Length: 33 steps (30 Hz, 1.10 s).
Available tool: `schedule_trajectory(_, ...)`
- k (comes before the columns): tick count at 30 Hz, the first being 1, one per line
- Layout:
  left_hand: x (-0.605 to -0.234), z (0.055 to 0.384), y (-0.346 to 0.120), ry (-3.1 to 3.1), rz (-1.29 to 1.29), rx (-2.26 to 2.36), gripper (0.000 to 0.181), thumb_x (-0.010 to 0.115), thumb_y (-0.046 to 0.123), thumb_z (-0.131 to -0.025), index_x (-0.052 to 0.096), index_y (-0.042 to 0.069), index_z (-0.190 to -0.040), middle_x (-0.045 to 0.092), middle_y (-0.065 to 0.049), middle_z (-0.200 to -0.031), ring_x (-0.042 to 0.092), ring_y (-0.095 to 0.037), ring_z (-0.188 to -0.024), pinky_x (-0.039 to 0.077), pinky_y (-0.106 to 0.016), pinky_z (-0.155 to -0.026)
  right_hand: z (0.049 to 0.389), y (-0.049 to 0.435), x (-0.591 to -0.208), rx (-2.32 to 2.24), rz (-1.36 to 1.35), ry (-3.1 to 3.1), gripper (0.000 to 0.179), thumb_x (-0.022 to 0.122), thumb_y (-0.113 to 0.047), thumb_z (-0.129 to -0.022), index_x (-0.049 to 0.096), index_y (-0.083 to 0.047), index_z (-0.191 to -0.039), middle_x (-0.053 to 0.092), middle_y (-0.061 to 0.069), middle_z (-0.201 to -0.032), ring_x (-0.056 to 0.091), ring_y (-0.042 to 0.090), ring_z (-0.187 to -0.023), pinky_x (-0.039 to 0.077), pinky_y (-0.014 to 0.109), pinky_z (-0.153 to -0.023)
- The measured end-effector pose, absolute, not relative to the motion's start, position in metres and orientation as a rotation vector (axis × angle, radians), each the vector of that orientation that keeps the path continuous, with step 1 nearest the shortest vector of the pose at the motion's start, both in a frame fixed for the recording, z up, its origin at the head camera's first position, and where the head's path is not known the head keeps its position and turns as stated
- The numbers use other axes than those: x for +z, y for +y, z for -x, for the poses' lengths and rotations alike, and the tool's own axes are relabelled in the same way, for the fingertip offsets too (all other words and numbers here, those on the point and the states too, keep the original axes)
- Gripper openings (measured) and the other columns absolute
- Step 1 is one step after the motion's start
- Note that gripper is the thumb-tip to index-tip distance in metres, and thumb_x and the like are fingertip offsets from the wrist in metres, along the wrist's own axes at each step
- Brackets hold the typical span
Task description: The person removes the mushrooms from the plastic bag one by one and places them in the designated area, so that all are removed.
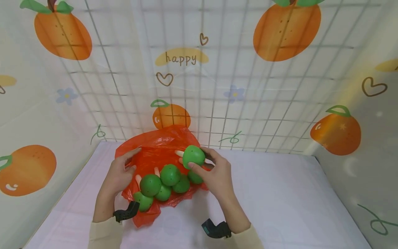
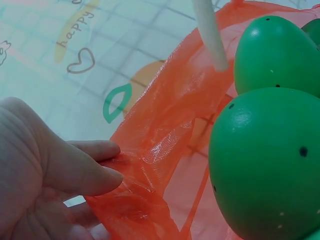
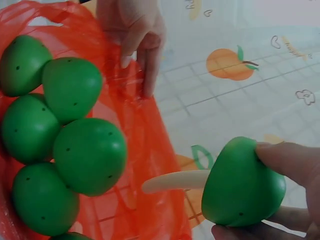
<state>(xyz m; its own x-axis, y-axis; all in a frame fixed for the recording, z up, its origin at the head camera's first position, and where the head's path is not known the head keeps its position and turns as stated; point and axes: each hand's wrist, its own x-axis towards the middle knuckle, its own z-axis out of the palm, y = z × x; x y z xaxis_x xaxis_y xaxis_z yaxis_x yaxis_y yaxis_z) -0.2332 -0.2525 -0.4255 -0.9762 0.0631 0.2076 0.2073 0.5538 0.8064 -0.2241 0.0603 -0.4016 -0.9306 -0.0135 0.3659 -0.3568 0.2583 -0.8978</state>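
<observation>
In the head view, my right hand grips a green mushroom-shaped toy by its dotted rounded cap, above the right part of a red plastic bag. Its pale, slightly curved stem points left toward the bag. At the bag's left side, my left hand pinches the thin red edge between thumb and fingers, seen closely in the left wrist view. Several more green mushroom-shaped toys lie bunched on the bag, some with pale stems showing. Whether they sit inside its mouth or on top I cannot tell.
Bag and toys rest on a white tabletop. Behind it hangs a pale cloth printed with oranges, hearts and "happy", with a wire grid showing through. Similar cloth covers both sides. Each wrist wears a black strap.
</observation>
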Motion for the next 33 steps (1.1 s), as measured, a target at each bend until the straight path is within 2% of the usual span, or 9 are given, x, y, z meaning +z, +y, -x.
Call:
schedule_trajectory(11, -0.425, 0.233, -0.252, -2.646, 0.235, -1.383, 0.06, 0.049, -0.01, -0.098, 0.05, 0.005, -0.156, 0.048, -0.02, -0.159, 0.043, -0.047, -0.144, 0.041, -0.063, -0.114, 0.21, 0.069, -0.382, 1.763, -0.413, -2.187, 0.055, 0.091, -0.014, -0.083, 0.069, -0.005, -0.133, 0.072, 0.006, -0.127, 0.067, 0.021, -0.115, 0.061, 0.031, -0.092)
schedule_trajectory(20, -0.422, 0.229, -0.253, -2.643, 0.218, -1.389, 0.06, 0.05, -0.01, -0.098, 0.05, 0.005, -0.156, 0.046, -0.022, -0.159, 0.043, -0.049, -0.144, 0.041, -0.063, -0.114, 0.2, 0.08, -0.37, 1.811, -0.403, -2.182, 0.056, 0.089, -0.015, -0.085, 0.068, -0.006, -0.135, 0.07, 0.006, -0.129, 0.065, 0.022, -0.119, 0.06, 0.03, -0.094)
schedule_trajectory(28, -0.426, 0.231, -0.255, -2.637, 0.196, -1.376, 0.06, 0.05, -0.009, -0.098, 0.051, 0.006, -0.156, 0.048, -0.022, -0.157, 0.045, -0.048, -0.143, 0.041, -0.062, -0.114, 0.206, 0.099, -0.366, 1.812, -0.353, -2.085, 0.055, 0.088, -0.011, -0.086, 0.067, -0.006, -0.137, 0.069, 0.006, -0.129, 0.064, 0.02, -0.118, 0.059, 0.026, -0.092)
schedule_trajectory(33, -0.427, 0.231, -0.255, -2.628, 0.2, -1.385, 0.06, 0.05, -0.01, -0.098, 0.05, 0.005, -0.156, 0.048, -0.022, -0.157, 0.044, -0.047, -0.144, 0.041, -0.062, -0.114, 0.214, 0.117, -0.368, 1.855, -0.256, -2.042, 0.053, 0.086, -0.009, -0.088, 0.067, -0.006, -0.137, 0.067, 0.007, -0.13, 0.069, 0.019, -0.111, 0.06, 0.026, -0.09)
